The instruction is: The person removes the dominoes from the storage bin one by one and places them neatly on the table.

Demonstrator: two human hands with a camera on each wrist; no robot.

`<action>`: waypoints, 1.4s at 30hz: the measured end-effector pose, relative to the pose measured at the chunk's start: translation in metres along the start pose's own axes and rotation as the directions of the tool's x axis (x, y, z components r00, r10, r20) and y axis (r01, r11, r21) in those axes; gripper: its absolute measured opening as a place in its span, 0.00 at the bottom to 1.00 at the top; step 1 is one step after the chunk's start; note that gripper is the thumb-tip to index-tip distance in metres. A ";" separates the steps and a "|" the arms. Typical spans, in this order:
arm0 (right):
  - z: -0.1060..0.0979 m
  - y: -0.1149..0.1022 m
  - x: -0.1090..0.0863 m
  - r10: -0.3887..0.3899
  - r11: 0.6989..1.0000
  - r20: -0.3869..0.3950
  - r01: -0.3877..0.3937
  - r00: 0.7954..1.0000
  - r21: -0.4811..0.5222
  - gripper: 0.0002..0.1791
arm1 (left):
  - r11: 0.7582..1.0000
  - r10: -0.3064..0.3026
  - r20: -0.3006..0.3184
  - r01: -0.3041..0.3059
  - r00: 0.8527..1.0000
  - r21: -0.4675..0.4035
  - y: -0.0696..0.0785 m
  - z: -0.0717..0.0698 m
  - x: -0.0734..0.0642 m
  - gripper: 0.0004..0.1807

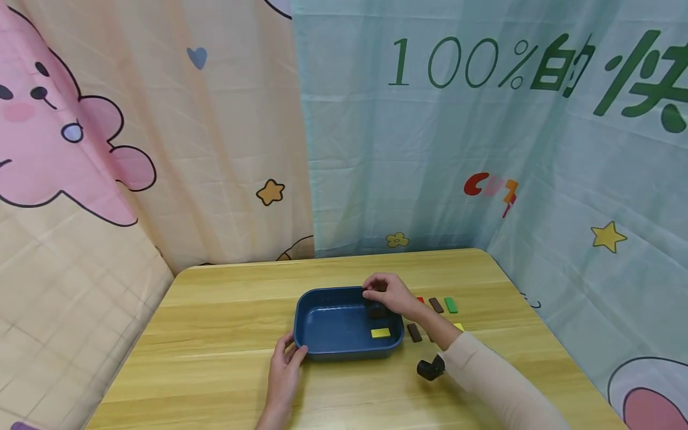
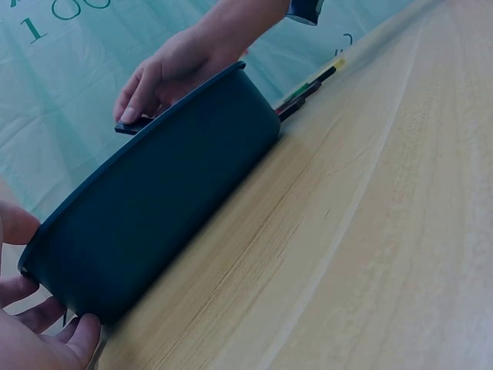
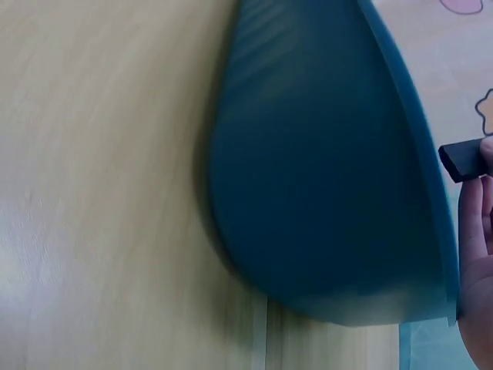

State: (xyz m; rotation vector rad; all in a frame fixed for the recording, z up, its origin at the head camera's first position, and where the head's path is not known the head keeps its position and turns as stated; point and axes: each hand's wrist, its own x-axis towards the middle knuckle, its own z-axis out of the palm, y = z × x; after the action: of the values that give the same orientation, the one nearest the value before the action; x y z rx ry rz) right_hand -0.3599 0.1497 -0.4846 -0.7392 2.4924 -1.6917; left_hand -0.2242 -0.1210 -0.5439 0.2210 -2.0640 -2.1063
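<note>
A dark blue rectangular tub stands on the table. At its front left corner my left hand grips the rim, with the thumb at the front and the fingers round the left side. My right hand is over the tub's back right corner. Between thumb and fingers it pinches a small dark flat tile, which also shows above the rim as a dark tile in the left wrist view. Inside the tub, a yellow tile lies flat near the right wall.
Right of the tub lie several small tiles, among them a brown tile, a green tile and a dark brown tile; the right forearm partly covers others. A black curved device sits by the right sleeve. Printed curtains hang behind the wooden table.
</note>
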 end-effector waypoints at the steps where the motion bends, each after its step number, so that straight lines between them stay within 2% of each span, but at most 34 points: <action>1: 0.000 -0.002 0.000 0.007 1.000 -0.011 -0.007 1.000 0.004 0.10 | 1.000 -0.005 0.002 0.005 1.000 0.002 0.000 0.000 0.000 0.25; 5: 0.000 -0.008 -0.003 0.035 0.999 -0.047 -0.035 0.998 -0.002 0.10 | 1.000 -0.005 0.004 0.005 1.000 0.003 0.002 0.001 -0.001 0.24; 9: -0.006 -0.005 -0.006 0.071 0.997 -0.084 -0.068 0.994 0.033 0.10 | 1.000 -0.006 0.004 0.006 1.000 0.012 0.002 0.001 0.000 0.24; 13: -0.014 -0.006 -0.016 0.099 0.993 -0.092 -0.093 0.991 0.070 0.12 | 1.000 -0.021 0.003 0.021 1.000 0.020 0.001 0.000 0.000 0.24; 22: -0.027 -0.004 -0.039 0.163 0.985 -0.128 -0.154 0.978 0.078 0.14 | 0.999 -0.037 0.017 0.037 0.999 0.021 0.005 -0.002 0.000 0.25; 28: -0.034 0.004 -0.053 0.146 0.986 -0.127 -0.132 0.981 0.106 0.13 | 0.999 -0.029 0.011 0.029 1.000 0.019 0.004 0.000 -0.001 0.25; 33: -0.038 0.012 -0.065 0.153 0.984 -0.138 -0.137 0.979 0.117 0.10 | 1.000 0.000 -0.007 0.000 1.000 0.023 0.000 0.003 -0.001 0.25; 42: -0.048 0.020 -0.086 0.173 0.979 -0.140 -0.154 0.975 0.137 0.11 | 0.999 -0.021 0.010 0.021 1.000 0.026 0.000 0.000 0.000 0.25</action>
State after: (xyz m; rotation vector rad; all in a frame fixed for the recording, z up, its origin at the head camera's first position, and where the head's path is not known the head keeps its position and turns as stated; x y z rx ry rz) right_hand -0.3048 0.2323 -0.5028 -0.3968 2.4327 -1.8864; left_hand -0.2240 -0.1212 -0.5439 0.2374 -2.1050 -2.0974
